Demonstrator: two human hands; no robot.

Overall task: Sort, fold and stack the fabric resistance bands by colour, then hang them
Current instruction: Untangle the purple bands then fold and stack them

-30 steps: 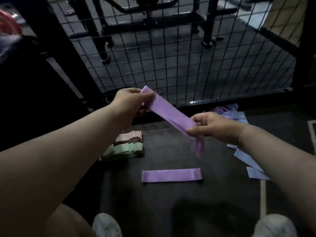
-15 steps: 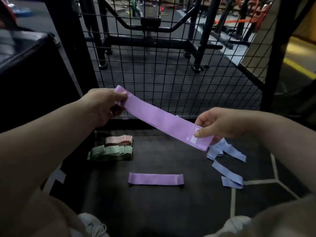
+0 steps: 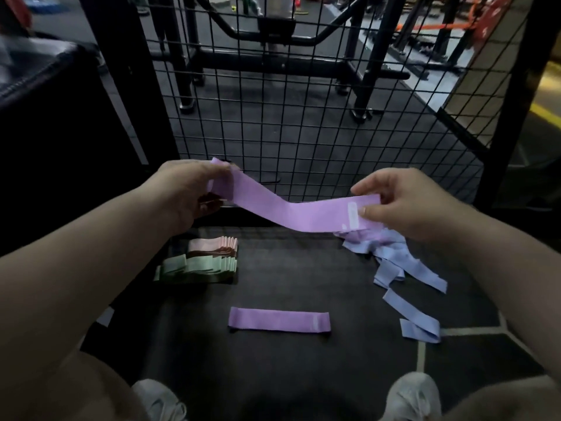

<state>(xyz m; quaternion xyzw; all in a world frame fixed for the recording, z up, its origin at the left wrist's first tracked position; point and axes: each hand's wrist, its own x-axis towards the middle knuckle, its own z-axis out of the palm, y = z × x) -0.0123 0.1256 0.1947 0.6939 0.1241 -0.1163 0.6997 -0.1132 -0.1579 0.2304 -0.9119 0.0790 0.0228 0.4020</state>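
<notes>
A purple fabric band (image 3: 288,211) hangs stretched between my hands above the dark floor mat (image 3: 303,360). My left hand (image 3: 188,192) pinches its left end, raised a little. My right hand (image 3: 403,205) pinches the right end by the white label. A second purple band (image 3: 279,319) lies flat on the mat below. At the left stand a folded green stack (image 3: 197,268) and a folded pink stack (image 3: 214,247) behind it. A loose pile of blue bands (image 3: 400,268) lies at the right, partly under my right hand.
A black wire mesh panel (image 3: 303,117) closes off the far side, with gym machine frames behind it. A dark padded block (image 3: 60,132) stands at the left. My two white shoes (image 3: 413,396) show at the bottom edge.
The band went from bunched and slanted to spread out and nearly level, sagging in the middle. My right hand rose and moved right with its end. The view tilted upward.
</notes>
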